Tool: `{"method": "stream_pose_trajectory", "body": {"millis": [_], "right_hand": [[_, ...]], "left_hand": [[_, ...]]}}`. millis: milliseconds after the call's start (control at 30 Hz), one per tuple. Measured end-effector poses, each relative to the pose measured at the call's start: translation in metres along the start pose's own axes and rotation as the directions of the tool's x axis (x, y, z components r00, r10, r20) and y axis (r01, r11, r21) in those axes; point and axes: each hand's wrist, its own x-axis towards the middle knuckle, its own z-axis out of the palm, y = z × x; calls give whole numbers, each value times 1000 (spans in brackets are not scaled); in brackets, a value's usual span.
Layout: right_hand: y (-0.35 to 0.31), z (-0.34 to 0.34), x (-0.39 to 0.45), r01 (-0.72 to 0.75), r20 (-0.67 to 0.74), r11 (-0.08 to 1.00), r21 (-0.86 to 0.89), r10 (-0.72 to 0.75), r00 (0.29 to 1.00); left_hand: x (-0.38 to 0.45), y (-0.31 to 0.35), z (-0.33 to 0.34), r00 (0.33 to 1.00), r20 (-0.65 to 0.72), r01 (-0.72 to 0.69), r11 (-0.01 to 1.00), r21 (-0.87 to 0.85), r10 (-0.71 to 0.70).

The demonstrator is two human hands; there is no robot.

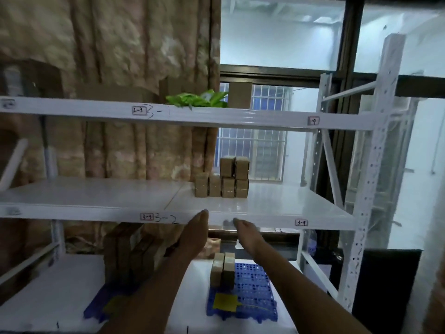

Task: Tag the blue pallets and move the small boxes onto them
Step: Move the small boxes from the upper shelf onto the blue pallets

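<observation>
Several small brown boxes (227,178) stand stacked on the middle shelf (277,206), a row below and two on top. My left hand (196,233) and my right hand (245,233) reach up side by side, fingers extended, empty, at the shelf's front edge just below that stack. On the bottom shelf lies a blue pallet (255,290) with a yellow tag (225,302) on its front and a few small boxes (222,271) stacked at its back left. A second blue pallet (106,302) lies to the left with a yellow tag, mostly behind my left forearm.
Larger brown boxes (131,251) sit on the left pallet. The white rack has an upright post (370,189) at right. The top shelf (192,114) carries green packets (197,98) and cartons. Shelf labels read 3-1 and 3-2. A window is behind.
</observation>
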Motion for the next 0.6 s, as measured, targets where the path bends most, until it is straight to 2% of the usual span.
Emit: {"method": "stream_pose_trajectory", "body": {"millis": [100, 167, 200, 300, 400, 600], "right_hand": [[-17, 6, 11, 92, -39, 995, 23, -91, 995], [-23, 14, 23, 142, -77, 989, 34, -139, 987], [-25, 20, 32, 159, -99, 986, 44, -155, 983], [-30, 36, 63, 187, -145, 982, 40, -180, 973], [-37, 49, 106, 166, -149, 986, 9, -163, 975], [-48, 68, 186, 95, -269, 995, 4, -91, 959]], "left_hand": [[13, 10, -12, 976, -58, -193, 958, 211, 209], [26, 8, -18, 947, -116, -250, 914, 320, 300], [36, 6, -23, 945, -132, -246, 915, 319, 300], [74, 0, -31, 958, -167, -210, 968, 138, 231], [123, -10, -34, 963, -172, -181, 970, 164, 209], [217, -10, -32, 979, -106, -149, 970, 192, 172]]}}
